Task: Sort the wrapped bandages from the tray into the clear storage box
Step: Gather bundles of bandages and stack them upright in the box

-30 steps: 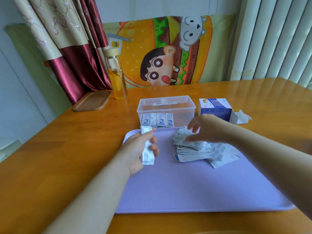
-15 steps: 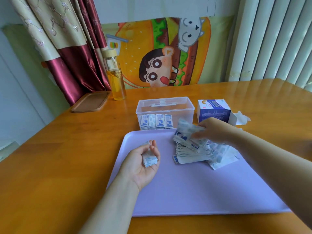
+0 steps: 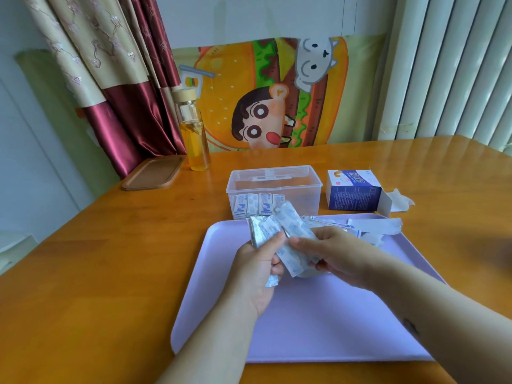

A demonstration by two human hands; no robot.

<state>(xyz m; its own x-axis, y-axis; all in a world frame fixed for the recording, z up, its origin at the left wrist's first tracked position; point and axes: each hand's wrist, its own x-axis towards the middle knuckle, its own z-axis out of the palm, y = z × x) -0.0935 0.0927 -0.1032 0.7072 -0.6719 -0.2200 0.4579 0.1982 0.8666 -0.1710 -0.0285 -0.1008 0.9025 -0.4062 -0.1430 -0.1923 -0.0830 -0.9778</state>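
Tabletop [image 3: 83, 273]: carton [image 3: 353, 194] beside storage box [image 3: 304, 187]; left hand [image 3: 256, 273] and right hand [image 3: 338, 253] fingers [image 3: 302, 243] grip bandages [image 3: 291, 228] over tray [image 3: 304, 328].

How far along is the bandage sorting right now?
Done: a row of wrapped bandages stands along the front wall of the clear storage box, filling only part of it. In hand: the left hand and right hand both grip a bunch of bandages above the tray. Left: a loose pile at the tray's far right edge.
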